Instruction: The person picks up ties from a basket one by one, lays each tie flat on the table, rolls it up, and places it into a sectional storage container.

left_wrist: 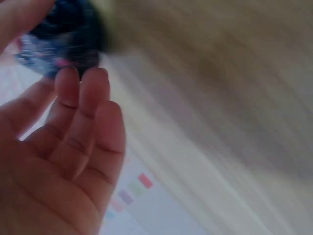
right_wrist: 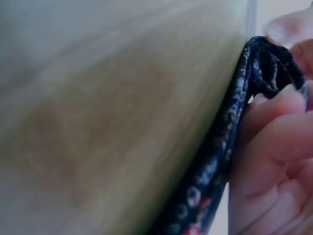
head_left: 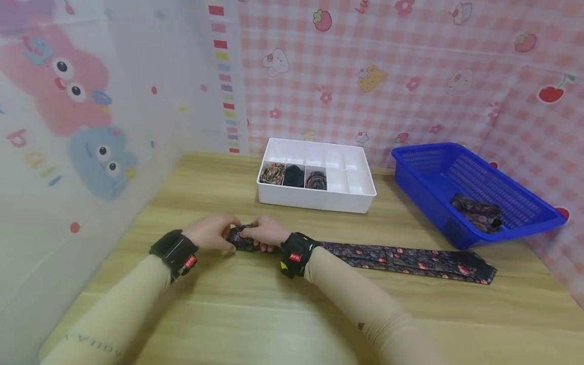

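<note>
Gripping the rolled end of a dark floral tie [head_left: 378, 256] between left hand [head_left: 211, 232] and right hand [head_left: 269, 231]; held low over the wooden surface [head_left: 219, 324]. Noted flat length laid out rightward, tip just beside blue basket [head_left: 422, 200].

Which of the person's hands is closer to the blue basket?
Right. The right hand, holding the partly rolled patterned tie, is left of the blue basket; the left hand, also on the tie, is farther left.
</note>
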Available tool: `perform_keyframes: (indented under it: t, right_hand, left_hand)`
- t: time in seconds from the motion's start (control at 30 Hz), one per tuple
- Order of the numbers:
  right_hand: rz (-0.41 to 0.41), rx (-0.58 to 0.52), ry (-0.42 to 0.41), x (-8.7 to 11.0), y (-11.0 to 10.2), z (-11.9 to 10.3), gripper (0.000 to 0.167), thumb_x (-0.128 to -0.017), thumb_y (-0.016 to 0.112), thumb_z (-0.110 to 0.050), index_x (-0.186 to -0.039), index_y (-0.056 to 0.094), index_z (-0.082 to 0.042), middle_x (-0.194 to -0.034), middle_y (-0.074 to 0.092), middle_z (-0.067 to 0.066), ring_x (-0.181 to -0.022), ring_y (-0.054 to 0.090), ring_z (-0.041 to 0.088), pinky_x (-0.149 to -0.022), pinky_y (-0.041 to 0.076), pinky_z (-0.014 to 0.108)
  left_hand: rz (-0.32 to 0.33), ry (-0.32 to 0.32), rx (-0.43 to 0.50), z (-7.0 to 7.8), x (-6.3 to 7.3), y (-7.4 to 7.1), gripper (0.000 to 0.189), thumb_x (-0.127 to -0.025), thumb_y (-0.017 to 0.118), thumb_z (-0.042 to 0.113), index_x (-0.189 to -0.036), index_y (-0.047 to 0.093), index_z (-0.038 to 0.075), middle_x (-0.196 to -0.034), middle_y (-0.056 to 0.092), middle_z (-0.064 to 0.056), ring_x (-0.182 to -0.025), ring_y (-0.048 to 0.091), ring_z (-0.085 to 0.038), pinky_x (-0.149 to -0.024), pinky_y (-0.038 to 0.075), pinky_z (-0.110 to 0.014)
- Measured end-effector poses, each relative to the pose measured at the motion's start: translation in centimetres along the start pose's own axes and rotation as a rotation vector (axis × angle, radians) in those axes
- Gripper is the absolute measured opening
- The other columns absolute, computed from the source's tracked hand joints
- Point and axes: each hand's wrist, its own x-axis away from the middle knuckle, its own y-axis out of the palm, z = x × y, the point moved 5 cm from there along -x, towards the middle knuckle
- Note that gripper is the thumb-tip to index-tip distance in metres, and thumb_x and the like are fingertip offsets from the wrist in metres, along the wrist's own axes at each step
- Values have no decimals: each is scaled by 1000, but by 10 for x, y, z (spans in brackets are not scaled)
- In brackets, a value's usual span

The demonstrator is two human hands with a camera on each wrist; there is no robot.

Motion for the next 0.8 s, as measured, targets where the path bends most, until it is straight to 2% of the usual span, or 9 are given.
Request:
perform_keyframes:
  t: [0.13, 0.2, 0.27, 0.33, 0.4, 0.47, 0.53, 0.67, 0.8]
  right_hand:
    - [37, 72, -38, 2, -3, -3, 25, -94, 58, -24, -92, 70, -3, -55, 53, 0, -38, 47, 10, -35, 43, 25]
    - [46, 108, -49, 4, -5, -4, 25, -94, 59, -21, -107, 68, 0, -56, 53, 1, -39, 48, 10, -35, 44, 25]
    - [66, 203, -70, 6, -8, -5, 28, -93, 63, -19, -114, 62, -1, -58, 51, 1, -41, 47, 11, -38, 43, 24]
    - [98, 337, -118, 7, -10, -9, 24, -91, 67, -20, -107, 60, -3, -64, 51, -1, -49, 48, 11, -47, 44, 25]
    - [131, 482, -177, 7, -11, -13, 17, -88, 70, -20, -92, 59, -8, -66, 52, -3, -56, 49, 10, -55, 43, 24]
    - [148, 552, -228, 7, -11, -15, 14, -87, 71, -18, -80, 60, -11, -68, 53, -6, -59, 50, 9, -59, 42, 22]
    - [125, 503, -222, 6, -10, -13, 14, -88, 69, -14, -75, 64, -11, -63, 56, -5, -52, 51, 9, -53, 45, 22]
    - [94, 295, -109, 7, -12, -4, 20, -93, 60, -18, -77, 66, -9, -53, 55, 0, -35, 49, 12, -34, 42, 27]
    - [101, 72, -49, 10, -15, -1, 35, -97, 49, -31, -78, 66, -6, -59, 58, 4, -38, 50, 14, -32, 41, 28]
  left_hand:
    - [-21, -53, -26, -8, 2, 4, 45, -67, 83, 18, -106, 65, 2, -76, 56, 1, -68, 50, -14, -62, 43, -32]
    - [-30, -68, -27, -10, 2, 5, 44, -68, 82, 19, -105, 65, 3, -75, 57, 0, -68, 50, -15, -62, 43, -32]
    - [-37, -76, -23, -9, 2, 5, 43, -69, 81, 20, -105, 64, 4, -75, 57, -1, -67, 50, -15, -61, 43, -33]
    - [-38, -79, -18, -9, 2, 4, 41, -70, 81, 21, -104, 64, 6, -76, 58, -1, -68, 52, -15, -62, 44, -33]
    - [-41, -82, -7, -10, 2, 3, 39, -70, 80, 20, -103, 64, 7, -77, 60, 0, -69, 54, -16, -63, 45, -34]
    - [-48, -87, 10, -11, 1, 3, 37, -71, 80, 20, -102, 64, 8, -79, 62, 1, -71, 56, -16, -65, 47, -35]
    - [-52, -86, 29, -11, -2, 1, 34, -72, 78, 18, -102, 64, 10, -81, 64, 1, -73, 58, -16, -67, 48, -35]
    - [-37, -61, 37, -7, -7, -4, 36, -75, 74, 15, -108, 64, 7, -87, 66, -1, -76, 60, -15, -67, 49, -33]
    - [3, -26, 29, 2, -11, -10, 43, -76, 70, 10, -118, 63, 4, -93, 68, -5, -78, 61, -16, -69, 51, -34]
